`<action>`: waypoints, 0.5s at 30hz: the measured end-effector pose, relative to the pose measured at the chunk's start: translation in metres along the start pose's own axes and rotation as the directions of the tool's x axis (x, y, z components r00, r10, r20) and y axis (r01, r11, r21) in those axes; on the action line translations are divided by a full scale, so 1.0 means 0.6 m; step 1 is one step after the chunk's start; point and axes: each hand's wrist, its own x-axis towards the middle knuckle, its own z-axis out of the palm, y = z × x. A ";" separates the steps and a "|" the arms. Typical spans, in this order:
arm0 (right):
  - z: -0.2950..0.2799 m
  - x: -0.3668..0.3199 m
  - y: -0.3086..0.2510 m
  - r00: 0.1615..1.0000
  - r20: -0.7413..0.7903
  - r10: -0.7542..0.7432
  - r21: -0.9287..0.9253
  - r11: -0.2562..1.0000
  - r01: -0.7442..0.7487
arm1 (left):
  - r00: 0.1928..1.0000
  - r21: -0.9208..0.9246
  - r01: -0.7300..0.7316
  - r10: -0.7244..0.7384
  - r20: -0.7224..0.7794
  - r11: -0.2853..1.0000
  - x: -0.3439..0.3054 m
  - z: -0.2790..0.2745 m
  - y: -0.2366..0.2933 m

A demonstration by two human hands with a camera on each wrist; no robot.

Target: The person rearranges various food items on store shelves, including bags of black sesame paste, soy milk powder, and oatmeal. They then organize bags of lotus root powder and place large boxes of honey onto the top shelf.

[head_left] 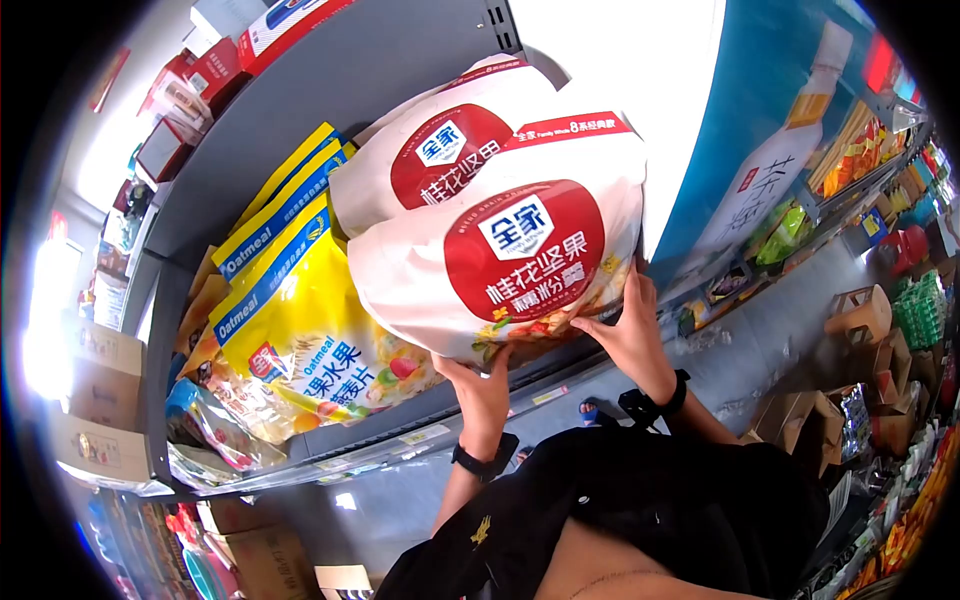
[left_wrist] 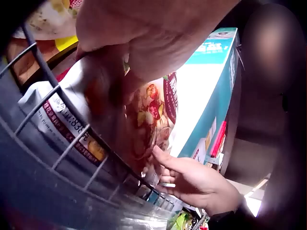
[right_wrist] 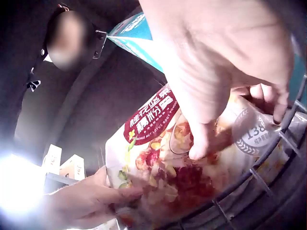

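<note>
A white bag of osmanthus nut lotus root powder (head_left: 400,265) with a red label faces me on the shelf, tilted, before a second such bag (head_left: 370,185). My left hand (head_left: 482,405) grips its lower edge, thumb on the front. At the lower right corner my right hand (head_left: 640,335) holds it, thumb on the printed front. In the right wrist view the right hand (right_wrist: 216,62) has its thumb on the bag (right_wrist: 153,158) and its other fingers curled at the bag's side. The left hand (left_wrist: 148,43) covers part of the bag in the left wrist view.
Yellow oatmeal bags (head_left: 300,310) stand left of the white bags, with further packets (head_left: 225,425) beside them. A wire rail (left_wrist: 72,146) runs along the shelf. To the right is a blue bottle-print panel (head_left: 760,150). Cardboard boxes (head_left: 800,425) sit on the floor.
</note>
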 end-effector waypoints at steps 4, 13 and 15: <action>0.025 -0.003 0.002 0.999 -0.026 -0.046 0.062 0.997 0.048 | 0.999 0.004 -0.043 0.043 0.011 0.999 0.011 -0.015 -0.020; 0.059 0.007 -0.008 0.983 -0.178 -0.050 -0.153 0.988 0.023 | 0.990 0.038 -0.139 0.138 0.014 0.990 0.038 -0.025 0.004; 0.060 -0.014 -0.007 0.970 -0.224 -0.096 -0.194 0.980 0.052 | 0.986 -0.035 -0.164 0.165 0.019 0.986 0.026 -0.043 0.017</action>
